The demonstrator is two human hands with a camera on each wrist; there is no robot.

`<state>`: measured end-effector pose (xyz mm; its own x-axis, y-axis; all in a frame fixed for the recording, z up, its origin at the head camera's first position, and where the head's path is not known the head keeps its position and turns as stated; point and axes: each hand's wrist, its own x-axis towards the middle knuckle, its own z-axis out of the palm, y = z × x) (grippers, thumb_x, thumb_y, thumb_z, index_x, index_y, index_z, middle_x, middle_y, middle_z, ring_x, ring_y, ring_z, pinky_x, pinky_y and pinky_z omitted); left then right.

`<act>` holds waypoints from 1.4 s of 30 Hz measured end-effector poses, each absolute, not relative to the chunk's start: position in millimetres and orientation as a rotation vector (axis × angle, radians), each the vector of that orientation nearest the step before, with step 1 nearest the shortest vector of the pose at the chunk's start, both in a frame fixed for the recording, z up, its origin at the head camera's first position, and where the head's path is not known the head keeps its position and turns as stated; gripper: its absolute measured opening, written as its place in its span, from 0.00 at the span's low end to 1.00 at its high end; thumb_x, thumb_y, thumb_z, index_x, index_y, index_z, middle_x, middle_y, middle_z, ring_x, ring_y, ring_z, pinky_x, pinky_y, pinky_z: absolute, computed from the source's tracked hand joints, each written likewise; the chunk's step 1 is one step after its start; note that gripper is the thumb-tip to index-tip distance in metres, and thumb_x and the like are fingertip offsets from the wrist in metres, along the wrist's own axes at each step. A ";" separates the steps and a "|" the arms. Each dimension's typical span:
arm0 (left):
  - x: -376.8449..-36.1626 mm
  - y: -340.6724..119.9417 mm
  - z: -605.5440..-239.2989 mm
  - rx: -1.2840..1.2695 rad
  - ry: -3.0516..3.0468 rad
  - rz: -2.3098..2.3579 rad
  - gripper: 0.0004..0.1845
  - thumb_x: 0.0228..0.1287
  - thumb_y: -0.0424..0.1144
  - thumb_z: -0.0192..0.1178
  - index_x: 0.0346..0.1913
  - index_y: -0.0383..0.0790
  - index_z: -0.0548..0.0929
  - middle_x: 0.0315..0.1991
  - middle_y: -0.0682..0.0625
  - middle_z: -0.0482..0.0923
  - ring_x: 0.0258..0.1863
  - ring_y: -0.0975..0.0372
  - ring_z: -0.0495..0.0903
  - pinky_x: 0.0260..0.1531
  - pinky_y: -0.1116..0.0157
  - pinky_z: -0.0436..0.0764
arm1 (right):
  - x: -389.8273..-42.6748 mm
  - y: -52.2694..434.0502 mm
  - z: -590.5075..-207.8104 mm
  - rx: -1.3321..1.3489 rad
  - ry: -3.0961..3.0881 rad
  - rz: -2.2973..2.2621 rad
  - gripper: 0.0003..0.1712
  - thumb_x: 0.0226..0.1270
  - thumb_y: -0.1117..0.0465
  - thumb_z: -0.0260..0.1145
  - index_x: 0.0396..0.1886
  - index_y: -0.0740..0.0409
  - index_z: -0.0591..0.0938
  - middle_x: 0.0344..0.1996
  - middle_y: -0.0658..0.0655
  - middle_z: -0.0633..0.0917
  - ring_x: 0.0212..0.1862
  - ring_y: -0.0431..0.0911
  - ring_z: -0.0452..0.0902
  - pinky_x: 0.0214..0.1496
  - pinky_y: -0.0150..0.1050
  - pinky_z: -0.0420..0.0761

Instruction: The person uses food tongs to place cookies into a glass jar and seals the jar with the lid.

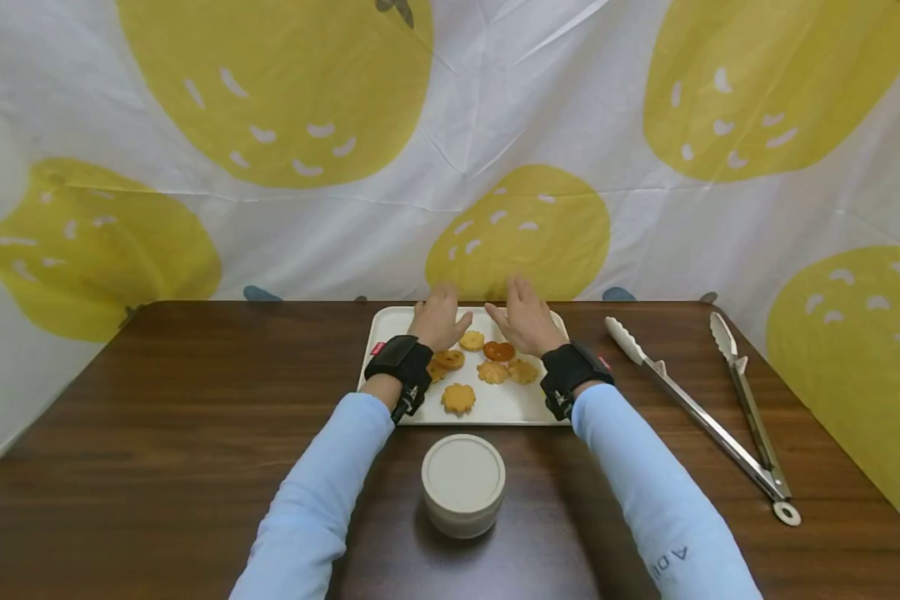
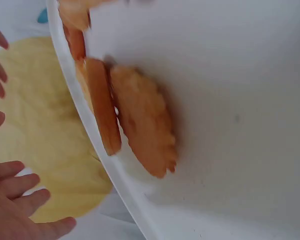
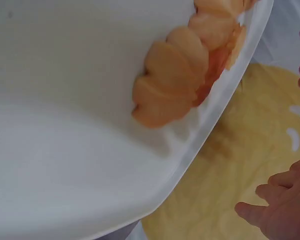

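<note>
Both hands lie flat over the far half of the white tray (image 1: 390, 321), which sits on the dark desk (image 1: 157, 433) just ahead of the person. The left hand (image 1: 437, 321) rests with fingers straight and relaxed, holding nothing; the right hand (image 1: 527, 321) mirrors it, fingers likewise spread and empty. The cookies (image 1: 487, 367) lie in a loose cluster on the tray between and just nearer than the two palms, so each hand would have to draw back toward the body to reach them. The jam-centred cookie (image 1: 498, 351) sits just beside the right hand's heel, the nearest piece to either hand; a plain cookie (image 1: 472, 340) lies near the left thumb. A single cookie (image 1: 458, 397) sits apart, toward the tray's near edge. The tray's long axis runs left to right across the person. A round lidded tub (image 1: 462, 483) stands on the desk just in front of the tray. Metal tongs (image 1: 701, 412) lie well to the right, arms open, pivot toward the person.
</note>
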<state>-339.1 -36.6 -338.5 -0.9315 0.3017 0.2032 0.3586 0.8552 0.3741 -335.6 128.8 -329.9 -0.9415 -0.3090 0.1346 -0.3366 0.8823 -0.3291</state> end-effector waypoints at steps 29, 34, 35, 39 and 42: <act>-271.9 -58.8 -337.7 -1.129 -2.805 -0.732 0.24 0.63 0.39 0.53 0.56 0.24 0.67 0.53 0.34 0.71 0.53 0.48 0.70 0.54 0.56 0.69 | -259.3 129.9 -344.0 0.914 -2.898 0.826 0.38 0.68 0.46 0.47 0.65 0.70 0.53 0.62 0.69 0.61 0.65 0.58 0.54 0.64 0.51 0.58; -257.9 -62.0 -343.1 -1.213 -2.725 -0.811 0.23 0.62 0.38 0.54 0.55 0.24 0.68 0.50 0.33 0.72 0.48 0.46 0.74 0.48 0.55 0.73 | -244.7 127.3 -348.9 0.916 -2.899 0.902 0.37 0.68 0.45 0.46 0.65 0.68 0.56 0.63 0.67 0.61 0.64 0.56 0.55 0.64 0.51 0.58; -254.8 -63.2 -344.4 -1.233 -2.711 -0.829 0.22 0.63 0.37 0.53 0.54 0.24 0.68 0.49 0.33 0.72 0.47 0.46 0.74 0.47 0.56 0.74 | -241.3 127.3 -350.1 0.913 -2.897 0.921 0.36 0.68 0.46 0.46 0.65 0.68 0.56 0.63 0.67 0.61 0.64 0.55 0.55 0.64 0.51 0.57; -244.3 -66.3 -348.8 -1.291 -2.667 -0.902 0.19 0.63 0.36 0.53 0.52 0.25 0.70 0.46 0.34 0.75 0.44 0.49 0.77 0.46 0.58 0.75 | -228.1 128.6 -354.1 0.934 -2.870 0.973 0.33 0.68 0.48 0.48 0.64 0.68 0.59 0.61 0.65 0.65 0.63 0.54 0.59 0.63 0.48 0.61; -237.9 -68.6 -349.6 -1.317 -2.661 -0.963 0.18 0.62 0.36 0.53 0.50 0.26 0.71 0.45 0.35 0.76 0.44 0.50 0.78 0.45 0.58 0.76 | -219.9 129.9 -355.6 0.985 -2.822 1.003 0.31 0.69 0.50 0.49 0.62 0.68 0.62 0.59 0.64 0.68 0.61 0.53 0.62 0.61 0.47 0.64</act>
<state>-237.9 -68.6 -349.6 -0.6436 0.7133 0.2776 0.7258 0.4536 0.5172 -219.9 129.9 -355.6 -0.8047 -0.5628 0.1891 -0.5559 0.6024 -0.5729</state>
